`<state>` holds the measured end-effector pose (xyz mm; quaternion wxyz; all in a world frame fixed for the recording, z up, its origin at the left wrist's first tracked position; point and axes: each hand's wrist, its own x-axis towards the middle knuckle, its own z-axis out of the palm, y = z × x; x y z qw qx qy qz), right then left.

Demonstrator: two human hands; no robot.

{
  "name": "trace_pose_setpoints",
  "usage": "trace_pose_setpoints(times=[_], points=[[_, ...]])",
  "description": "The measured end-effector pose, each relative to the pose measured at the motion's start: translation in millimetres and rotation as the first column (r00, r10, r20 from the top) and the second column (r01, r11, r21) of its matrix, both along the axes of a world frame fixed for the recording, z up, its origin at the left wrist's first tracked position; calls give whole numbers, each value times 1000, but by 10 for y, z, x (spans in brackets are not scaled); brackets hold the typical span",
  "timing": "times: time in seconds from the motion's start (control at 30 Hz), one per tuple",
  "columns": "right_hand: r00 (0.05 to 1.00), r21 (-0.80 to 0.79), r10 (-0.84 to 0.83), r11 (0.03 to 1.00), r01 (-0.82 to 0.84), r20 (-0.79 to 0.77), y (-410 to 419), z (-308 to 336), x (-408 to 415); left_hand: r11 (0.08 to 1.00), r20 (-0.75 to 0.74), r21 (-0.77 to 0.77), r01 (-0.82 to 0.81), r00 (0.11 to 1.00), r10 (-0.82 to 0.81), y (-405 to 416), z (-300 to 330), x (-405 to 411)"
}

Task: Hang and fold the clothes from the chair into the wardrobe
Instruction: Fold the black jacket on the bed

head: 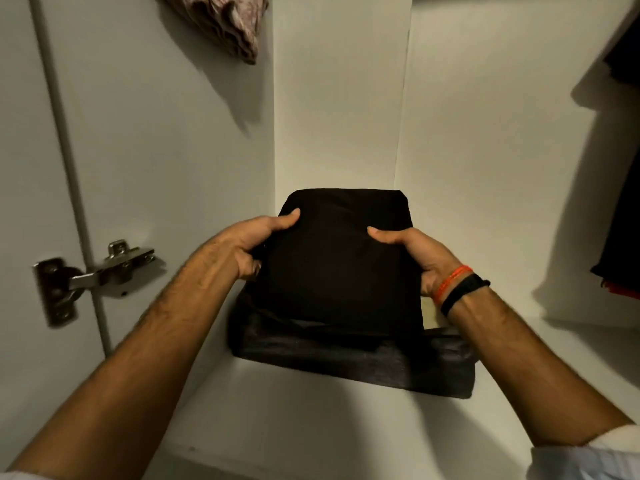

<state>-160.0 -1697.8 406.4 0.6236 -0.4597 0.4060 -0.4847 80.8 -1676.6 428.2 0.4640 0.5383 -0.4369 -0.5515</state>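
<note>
Both hands hold a folded black garment (337, 258) inside the white wardrobe (339, 98), over its shelf (294, 410). The left hand (247, 249) grips the garment's left edge: the thumb lies flat on top, pointing toward the far side, and the fingers (254, 266) curl under the cloth, mostly hidden. The right hand (420, 259) grips the right edge the same way, thumb on top and the other fingers out of sight beneath the fabric. An orange band (452, 282) and a black band (464, 292) sit on the right wrist.

The near edge of the black garment rests on or just above a folded dark grey garment (353, 362) that lies flat on the shelf, wider than the black one and sticking out to the right; I cannot tell whether the two touch.

To the left, a metal hinge (93, 277) joins the wardrobe's side panel to the door (20, 168). A patterned pinkish cloth (228, 26) hangs down at the far top left. At the right edge, dark clothes (620, 202) hang, with a strip of red cloth at their lower end.
</note>
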Motion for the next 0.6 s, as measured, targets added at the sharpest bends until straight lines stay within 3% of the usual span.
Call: trace_pose_setpoints(times=[0.23,0.43,0.5,0.57,0.6], points=[[995,23,-94,995,94,20,-657,72,20,999,-232,32,-41,972,47,-714,-97,133],[995,38,-95,995,95,11,-1033,-45,-1,993,-272,88,-82,957,103,-1103,-399,127],[996,62,-84,995,84,-4,-1101,-140,15,986,-175,67,-153,971,162,-1167,-506,127],[996,81,-91,992,92,-16,-1138,-238,27,951,190,-126,-282,934,302,-1259,-641,149],[995,87,-95,992,97,-26,-1154,-286,29,921,429,-266,-283,821,376,-1317,-706,191]])
